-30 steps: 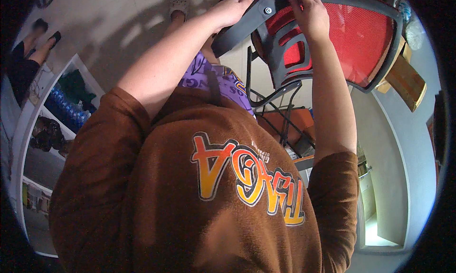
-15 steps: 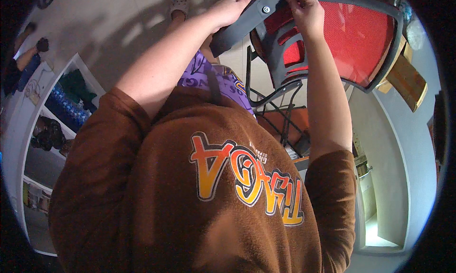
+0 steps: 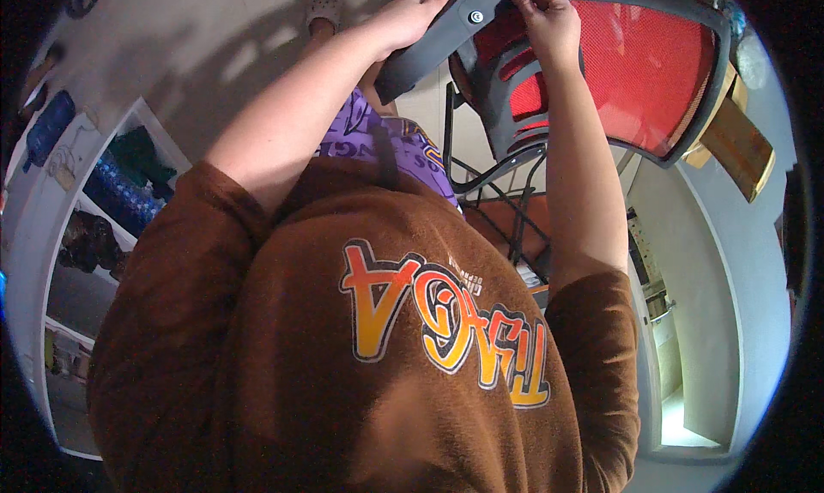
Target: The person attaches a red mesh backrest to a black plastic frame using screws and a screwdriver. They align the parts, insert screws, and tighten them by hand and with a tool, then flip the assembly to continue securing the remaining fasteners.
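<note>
A long dark grey case-like piece [image 3: 433,48] with a round silver stud hangs tilted at the top of the head view. My left hand [image 3: 412,19] grips its left edge, the thumb lying along the near face and the other fingers hidden behind. At its upper right end my right hand [image 3: 549,21] is closed in a pinch, fingertips against or close to the dark edge. Whatever sits between those fingertips is too small and dark to make out. The upper end of the piece runs out of the picture.
A red mesh chair [image 3: 644,72] with a black frame stands just right of and behind my right forearm. Cardboard [image 3: 734,145] leans by the right wall. White shelves [image 3: 56,261] with clothes are at the left. Another person's arm [image 3: 39,85] shows at the far left edge.
The dark grey piece and both my hands have shifted slightly left. The other person at the far left has drawn back, uncovering a blue item there.
</note>
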`<state>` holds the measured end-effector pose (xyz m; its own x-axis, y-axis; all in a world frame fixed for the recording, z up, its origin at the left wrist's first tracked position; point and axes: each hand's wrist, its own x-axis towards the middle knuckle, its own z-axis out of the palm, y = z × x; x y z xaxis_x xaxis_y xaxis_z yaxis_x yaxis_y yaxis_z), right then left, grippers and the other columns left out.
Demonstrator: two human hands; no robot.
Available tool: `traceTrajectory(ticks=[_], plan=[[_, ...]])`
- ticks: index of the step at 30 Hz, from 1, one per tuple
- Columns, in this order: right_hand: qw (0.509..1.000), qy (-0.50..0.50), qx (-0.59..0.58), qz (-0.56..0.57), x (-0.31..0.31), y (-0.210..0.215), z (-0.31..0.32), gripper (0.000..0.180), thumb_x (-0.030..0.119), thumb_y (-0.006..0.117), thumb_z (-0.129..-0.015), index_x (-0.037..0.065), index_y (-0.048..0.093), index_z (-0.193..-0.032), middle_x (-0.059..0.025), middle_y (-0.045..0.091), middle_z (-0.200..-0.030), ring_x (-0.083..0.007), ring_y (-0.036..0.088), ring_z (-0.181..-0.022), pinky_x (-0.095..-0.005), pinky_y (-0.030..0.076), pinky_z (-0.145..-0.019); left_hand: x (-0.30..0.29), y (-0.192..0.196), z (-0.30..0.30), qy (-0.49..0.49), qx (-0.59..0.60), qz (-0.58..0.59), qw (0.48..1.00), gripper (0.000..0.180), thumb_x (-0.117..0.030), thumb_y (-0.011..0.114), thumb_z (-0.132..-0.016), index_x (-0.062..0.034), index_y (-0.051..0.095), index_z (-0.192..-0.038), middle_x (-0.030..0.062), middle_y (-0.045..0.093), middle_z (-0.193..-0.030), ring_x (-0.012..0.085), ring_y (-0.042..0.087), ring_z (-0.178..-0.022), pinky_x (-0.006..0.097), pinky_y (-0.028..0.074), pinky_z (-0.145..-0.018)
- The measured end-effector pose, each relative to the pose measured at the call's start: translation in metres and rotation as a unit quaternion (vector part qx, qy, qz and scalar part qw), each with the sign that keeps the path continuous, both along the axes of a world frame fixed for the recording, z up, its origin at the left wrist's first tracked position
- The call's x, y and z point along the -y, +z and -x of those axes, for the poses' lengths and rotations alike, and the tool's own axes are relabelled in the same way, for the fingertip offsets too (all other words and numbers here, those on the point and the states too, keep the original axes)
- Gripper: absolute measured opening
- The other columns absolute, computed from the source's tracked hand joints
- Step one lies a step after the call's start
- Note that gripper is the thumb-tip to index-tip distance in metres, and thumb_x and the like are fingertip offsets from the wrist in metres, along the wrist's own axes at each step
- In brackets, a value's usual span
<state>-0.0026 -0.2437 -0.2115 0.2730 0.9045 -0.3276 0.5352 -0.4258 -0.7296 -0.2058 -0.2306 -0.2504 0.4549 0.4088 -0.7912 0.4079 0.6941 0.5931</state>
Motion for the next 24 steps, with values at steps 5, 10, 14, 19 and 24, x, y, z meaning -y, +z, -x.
traceTrajectory(ticks=[5, 10, 14, 19, 24], plan=[[0.999, 0.017, 0.021, -0.021, -0.003, 0.002, 0.001, 0.019, 0.012, 0.067, -0.080, 0.005, 0.064, -0.099, -0.0100, 0.063, -0.084, -0.0190, 0.060, -0.077, -0.0293, 0.048, -0.070, -0.003, 0.004, 0.000, -0.018, -0.010, -0.046, 0.999, 0.048, -0.046, 0.038, -0.094, -0.0087, 0.054, -0.120, 0.0078, 0.061, -0.102, 0.0160, 0.058, -0.088, 0.030, 0.045, -0.080], [0.996, 0.048, 0.064, -0.048, 0.009, -0.009, -0.007, 0.020, 0.025, 0.070, -0.075, 0.019, 0.069, -0.095, -0.0107, 0.060, -0.080, -0.0274, 0.060, -0.079, -0.0349, 0.048, -0.073, -0.017, 0.056, -0.009, 0.116, 0.101, -0.244, 0.957, 0.028, -0.019, 0.053, -0.092, -0.0072, 0.055, -0.117, 0.0048, 0.060, -0.100, 0.0122, 0.057, -0.087, 0.026, 0.046, -0.081], [0.993, 0.005, 0.107, -0.041, 0.003, -0.010, 0.007, 0.025, 0.031, 0.075, -0.069, 0.011, 0.068, -0.081, -0.0117, 0.059, -0.078, -0.0283, 0.060, -0.077, -0.0366, 0.049, -0.070, -0.009, 0.220, 0.001, -0.131, 0.644, -0.031, 0.753, 0.041, -0.029, 0.072, -0.075, -0.0039, 0.058, -0.103, 0.0114, 0.062, -0.092, 0.0217, 0.059, -0.086, 0.033, 0.048, -0.076], [0.997, 0.016, 0.056, -0.045, 0.002, 0.004, 0.007, 0.027, 0.034, 0.071, -0.073, 0.014, 0.068, -0.090, -0.0112, 0.059, -0.082, -0.0285, 0.059, -0.079, -0.0373, 0.048, -0.071, 0.010, 0.268, 0.000, -0.291, 0.788, -0.072, 0.537, 0.045, -0.035, 0.074, -0.071, -0.0032, 0.059, -0.100, 0.0132, 0.062, -0.088, 0.0293, 0.060, -0.088, 0.038, 0.048, -0.075], [0.976, 0.103, 0.187, -0.041, 0.005, 0.008, 0.000, 0.022, 0.026, 0.066, -0.079, 0.014, 0.069, -0.096, -0.0124, 0.062, -0.084, -0.0278, 0.060, -0.083, -0.0353, 0.048, -0.074, 0.032, 0.266, -0.023, -0.277, 0.740, -0.068, 0.608, 0.042, -0.033, 0.073, -0.072, -0.0027, 0.060, -0.099, 0.0128, 0.062, -0.087, 0.0279, 0.060, -0.086, 0.037, 0.048, -0.074]])
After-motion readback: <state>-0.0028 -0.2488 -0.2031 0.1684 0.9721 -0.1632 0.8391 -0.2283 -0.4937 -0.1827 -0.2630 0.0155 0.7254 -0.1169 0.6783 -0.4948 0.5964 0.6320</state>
